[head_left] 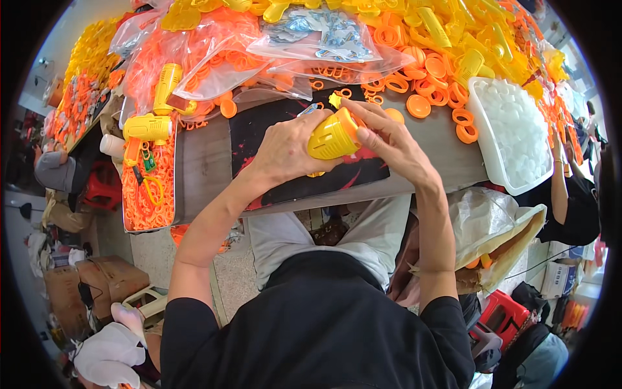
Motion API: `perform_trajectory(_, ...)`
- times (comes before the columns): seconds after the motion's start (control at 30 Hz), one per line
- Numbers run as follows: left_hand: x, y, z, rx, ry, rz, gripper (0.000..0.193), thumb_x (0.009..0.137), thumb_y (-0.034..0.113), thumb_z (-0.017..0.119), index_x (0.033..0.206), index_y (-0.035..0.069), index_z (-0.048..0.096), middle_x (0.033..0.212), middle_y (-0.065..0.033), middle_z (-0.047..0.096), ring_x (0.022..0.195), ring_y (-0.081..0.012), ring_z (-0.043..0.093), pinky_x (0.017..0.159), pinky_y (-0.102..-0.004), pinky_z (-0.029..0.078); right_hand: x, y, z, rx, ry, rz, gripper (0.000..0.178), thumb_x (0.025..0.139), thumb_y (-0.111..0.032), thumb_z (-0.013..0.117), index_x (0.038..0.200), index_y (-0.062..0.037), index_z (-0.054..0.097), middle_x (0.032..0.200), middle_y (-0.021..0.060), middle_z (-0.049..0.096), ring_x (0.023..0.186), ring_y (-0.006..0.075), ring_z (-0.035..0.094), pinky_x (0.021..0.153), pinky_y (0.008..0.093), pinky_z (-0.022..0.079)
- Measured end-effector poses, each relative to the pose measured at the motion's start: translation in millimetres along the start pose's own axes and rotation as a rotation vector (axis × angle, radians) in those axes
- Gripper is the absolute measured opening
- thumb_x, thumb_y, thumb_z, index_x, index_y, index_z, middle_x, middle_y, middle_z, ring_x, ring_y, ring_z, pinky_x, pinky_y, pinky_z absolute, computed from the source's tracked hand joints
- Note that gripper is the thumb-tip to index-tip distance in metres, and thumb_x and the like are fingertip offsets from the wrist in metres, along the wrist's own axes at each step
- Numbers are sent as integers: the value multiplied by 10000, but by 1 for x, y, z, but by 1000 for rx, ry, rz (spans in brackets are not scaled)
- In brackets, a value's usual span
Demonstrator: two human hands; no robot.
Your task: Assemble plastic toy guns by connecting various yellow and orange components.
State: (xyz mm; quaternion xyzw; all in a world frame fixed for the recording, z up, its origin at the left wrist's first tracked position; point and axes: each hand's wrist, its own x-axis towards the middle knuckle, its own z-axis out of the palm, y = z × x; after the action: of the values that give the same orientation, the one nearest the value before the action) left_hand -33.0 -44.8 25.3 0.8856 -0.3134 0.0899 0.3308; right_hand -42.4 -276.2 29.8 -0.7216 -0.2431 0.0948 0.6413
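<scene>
My left hand [285, 150] is closed around a yellow, cup-shaped plastic toy housing [329, 140] with slots in its side, held just above a dark mat [249, 146]. An orange plastic ring [352, 124] sits at the housing's right end. Thumb and fingers of my right hand [400, 150] grip that end, partly covering the ring. A small yellow piece [334, 100] shows beyond my fingers, and a blue-printed bit peeks out behind my left hand. What lies inside the housing is hidden.
Orange rings and caps [429, 85] lie beyond my hands, backed by yellow parts [447, 32] and bags of orange pieces [220, 39]. A white tub of translucent pieces [478, 133] stands right. At left, yellow toy assemblies [148, 128] rest over a box of orange links [148, 206].
</scene>
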Motion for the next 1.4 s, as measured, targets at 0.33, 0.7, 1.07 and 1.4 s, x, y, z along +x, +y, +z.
perform_trajectory(0.33,8,-17,-5,-124,-56,-12,712,677,376,857,1269,82,592,896,-160,709,816,-337,704,729,-410,555,19,-5,-16,-264,-125,-191,568,891,-151,717,1435,-138,552,1489,115,490,1345,252,485,1099,370,407)
perform_trajectory(0.7,8,-26,-2,-143,-41,78,712,670,373,856,1266,87,593,929,-152,717,843,-334,707,753,-415,558,18,-6,-22,-457,-137,-214,671,733,-11,761,1372,-157,613,1434,82,570,1332,286,526,1081,416,454)
perform_trajectory(1.07,9,-30,-1,-151,-53,40,694,664,385,851,1235,85,595,934,-151,721,838,-340,708,752,-423,556,26,-3,-24,-345,-179,-183,658,775,-11,747,1403,-104,576,1482,109,516,1382,277,469,1100,388,434)
perform_trajectory(1.4,12,-31,-1,-130,-68,37,741,673,378,855,1301,111,567,939,-157,721,858,-348,710,760,-423,562,14,21,-8,-215,-34,-227,668,814,43,704,1445,-92,528,1534,99,454,1408,260,427,1136,359,380)
